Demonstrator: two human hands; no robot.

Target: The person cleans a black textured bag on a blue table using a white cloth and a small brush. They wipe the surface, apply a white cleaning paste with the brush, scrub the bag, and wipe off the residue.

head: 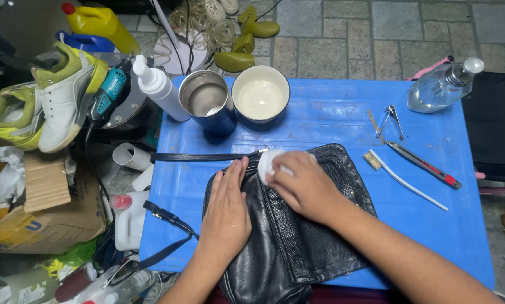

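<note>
A black leather handbag [286,231] lies at lower centre of the frame on a blue plastic table [331,112], its lower end hanging over the near edge. The left hand [227,205] is laid flat and open on the bag's left side, fingers extended, pinning it down. The right hand [303,186] is closed around a white pad [266,163], pressed against the bag's upper edge near the point where the strap [199,157] leaves toward centre left. For even work, the pad is best kept flat and moved in short overlapping strokes, with the flat hand holding the leather taut just beside the rubbed patch; the textured panel under the right forearm is judged to need lighter pressure so the grain is not scuffed. Above the bag stand a metal cup [207,101] and a bowl of pale liquid [261,98], side by side; a careless forward stroke could tip either. A white spray bottle [156,87] stands at the table's upper left corner. At right lie a white-handled brush [401,179], a utility knife [424,165] and nail clippers [394,119], well apart from the hands. A clear pump bottle [441,85] lies tilted at upper right. Off the table, at upper left, sit a white-and-green sneaker [64,95] and a teal power tool [109,93].
</note>
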